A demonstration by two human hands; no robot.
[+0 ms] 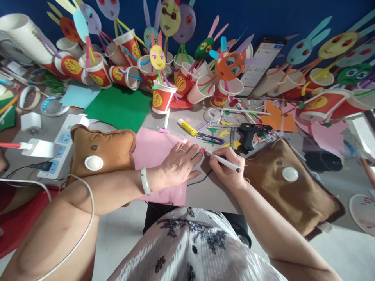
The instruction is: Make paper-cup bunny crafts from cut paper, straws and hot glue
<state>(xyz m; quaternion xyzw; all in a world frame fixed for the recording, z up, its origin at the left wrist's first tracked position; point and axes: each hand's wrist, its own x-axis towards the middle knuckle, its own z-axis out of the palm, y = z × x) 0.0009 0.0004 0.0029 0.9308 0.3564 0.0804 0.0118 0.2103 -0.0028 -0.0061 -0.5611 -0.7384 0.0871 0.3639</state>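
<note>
My left hand [177, 166] lies on the pink sheet [154, 146] with its fingers spread, the fingertips beside a small red piece [202, 149] on the table. A ring and a pale bangle [145, 181] are on it. To the right, my right hand [227, 168] is closed around a white pen [227, 163], whose tip touches or nearly touches the red piece. A yellow glue tube [187, 127] and dark snips [209, 138] lie just beyond the fingers.
Red and white paper cups with paper faces [158, 57] line the back. Brown pouches [102, 150] flank my arms. A power strip [63, 146], green sheet [117, 107], black glue gun [252, 134] and leaning phone [263, 64] surround the work spot. A white cable crosses my left arm.
</note>
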